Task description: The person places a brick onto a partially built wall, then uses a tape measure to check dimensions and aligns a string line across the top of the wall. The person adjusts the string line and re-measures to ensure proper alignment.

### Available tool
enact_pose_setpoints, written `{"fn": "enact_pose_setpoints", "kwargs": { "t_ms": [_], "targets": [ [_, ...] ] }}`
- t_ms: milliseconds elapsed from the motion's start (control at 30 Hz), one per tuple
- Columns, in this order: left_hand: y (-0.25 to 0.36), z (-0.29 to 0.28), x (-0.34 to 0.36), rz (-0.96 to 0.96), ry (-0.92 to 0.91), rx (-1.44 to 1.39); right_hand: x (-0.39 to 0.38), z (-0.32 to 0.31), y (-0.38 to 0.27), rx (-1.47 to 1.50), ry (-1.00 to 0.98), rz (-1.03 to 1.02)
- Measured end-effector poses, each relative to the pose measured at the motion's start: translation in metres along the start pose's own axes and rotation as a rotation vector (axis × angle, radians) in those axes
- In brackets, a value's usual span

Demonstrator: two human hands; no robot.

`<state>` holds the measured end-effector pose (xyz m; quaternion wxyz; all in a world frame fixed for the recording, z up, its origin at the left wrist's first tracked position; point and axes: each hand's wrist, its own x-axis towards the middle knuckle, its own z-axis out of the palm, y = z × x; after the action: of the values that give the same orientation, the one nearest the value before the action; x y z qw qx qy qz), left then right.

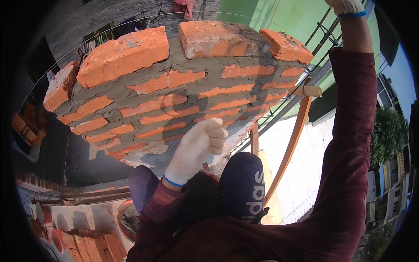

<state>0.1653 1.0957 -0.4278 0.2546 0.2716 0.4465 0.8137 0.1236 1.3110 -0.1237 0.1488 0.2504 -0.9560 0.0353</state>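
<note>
A brick wall (172, 82) of orange bricks and grey mortar stands in front of me. Along its top lie a long orange brick (124, 56), a partly darkened brick (222, 40) and a smaller brick (286, 46) at the right end. My left hand (198, 146), in a white knit glove with a blue cuff, hovers before the lower wall face. Its fingers are curled in, and no object shows in them. My right hand (347, 6), gloved alike, is raised at the upper right beside dark metal rods (325, 28); the picture's edge cuts off its fingers.
At the lower left are stacked bricks (89, 245) and a round tub of mortar (129, 218). A curved wooden strip (290, 148) and a round wooden pole (312, 91) stand right of the wall. A thin line crosses behind the wall, before a green wall (238, 12).
</note>
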Motion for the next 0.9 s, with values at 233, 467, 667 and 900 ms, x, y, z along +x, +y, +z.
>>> {"fn": "enact_pose_setpoints", "kwargs": {
  "t_ms": [233,467,667,900],
  "targets": [
    [-0.004,0.028,-0.003,-0.015,0.043,-0.035,-0.112,0.128,-0.08,0.299,-0.023,-0.035],
    [-0.023,0.013,-0.016,-0.1,0.134,0.051,-0.138,0.209,-0.09,0.315,0.182,0.0],
    [-0.024,0.023,-0.001,0.067,0.118,0.043,-0.156,0.274,-0.086,1.789,0.539,0.6],
    [-0.022,0.021,0.016,0.055,0.167,0.647,-0.162,0.269,-0.094,1.212,0.427,0.567]
  ]
}}
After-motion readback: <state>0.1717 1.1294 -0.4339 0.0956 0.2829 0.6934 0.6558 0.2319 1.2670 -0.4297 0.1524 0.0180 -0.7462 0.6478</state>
